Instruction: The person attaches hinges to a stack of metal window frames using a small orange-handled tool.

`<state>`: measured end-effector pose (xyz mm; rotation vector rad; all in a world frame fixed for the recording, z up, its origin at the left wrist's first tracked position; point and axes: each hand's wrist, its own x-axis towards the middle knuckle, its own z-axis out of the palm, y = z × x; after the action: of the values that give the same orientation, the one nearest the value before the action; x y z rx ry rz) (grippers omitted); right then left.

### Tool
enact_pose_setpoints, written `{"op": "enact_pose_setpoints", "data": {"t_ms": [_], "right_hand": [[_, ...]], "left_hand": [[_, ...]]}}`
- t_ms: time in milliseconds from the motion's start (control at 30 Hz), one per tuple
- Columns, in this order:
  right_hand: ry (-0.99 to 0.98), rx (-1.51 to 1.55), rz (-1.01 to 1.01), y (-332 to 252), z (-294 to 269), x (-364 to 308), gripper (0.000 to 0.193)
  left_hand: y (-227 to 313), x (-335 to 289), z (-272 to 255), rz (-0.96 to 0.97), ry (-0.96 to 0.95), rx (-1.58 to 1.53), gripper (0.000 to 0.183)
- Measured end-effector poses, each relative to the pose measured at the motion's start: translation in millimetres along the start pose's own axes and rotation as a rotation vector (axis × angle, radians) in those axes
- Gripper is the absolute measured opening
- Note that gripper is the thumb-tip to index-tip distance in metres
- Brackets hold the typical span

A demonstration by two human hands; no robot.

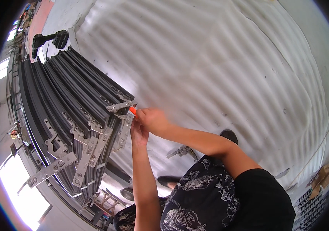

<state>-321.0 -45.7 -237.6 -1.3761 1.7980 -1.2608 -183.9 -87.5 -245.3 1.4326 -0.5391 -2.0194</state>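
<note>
A stack of dark grey metal frame profiles [60, 88] stands to my left, with silver hinge arms [90, 154] fixed along its near end. At the stack's right corner my right hand [153, 120] is closed, its fingertips pinching a small bright orange piece [133, 110] whose kind I cannot make out. That piece lies just under a silver hinge arm [122, 106]. Directly below, my left hand [139, 133] has its fingers bent upward beside another hinge arm [125, 131]. The right hand partly covers those fingertips, hiding what they grip.
A black cordless drill [49, 39] rests at the stack's far end. Wavy whitish sheeting [210, 69] spreads across the floor ahead and to the right. A loose metal hinge part [182, 151] lies near my feet. Cardboard [321, 179] sits at the lower right.
</note>
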Motion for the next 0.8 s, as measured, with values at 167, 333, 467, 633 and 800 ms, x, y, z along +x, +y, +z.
{"op": "enact_pose_setpoints", "data": {"t_ms": [167, 333, 467, 633, 800], "right_hand": [[-0.068, 0.028, 0.165, 3.7, 11.0, 4.8, 0.03], [-0.186, 0.133, 0.263, 14.8, 19.6, 20.8, 0.033], [-0.355, 0.901, 0.596, 26.3, 9.8, 20.2, 0.04], [-0.351, 1.425, 0.852, 36.5, 22.9, 14.0, 0.045], [-0.33, 1.699, 0.94, 49.8, 39.1, 7.8, 0.044]], "left_hand": [[7.4, -9.8, 11.1, -0.043, 0.097, 0.085, 0.024], [10.7, -6.9, 10.4, 0.04, 0.124, 0.351, 0.032], [20.9, -12.5, 19.6, 0.102, 0.154, 0.828, 0.035], [33.2, -32.8, 58.5, 0.147, 0.26, 1.1, 0.05], [35.7, -34.7, 78.0, 0.032, 0.218, 1.137, 0.057]]}}
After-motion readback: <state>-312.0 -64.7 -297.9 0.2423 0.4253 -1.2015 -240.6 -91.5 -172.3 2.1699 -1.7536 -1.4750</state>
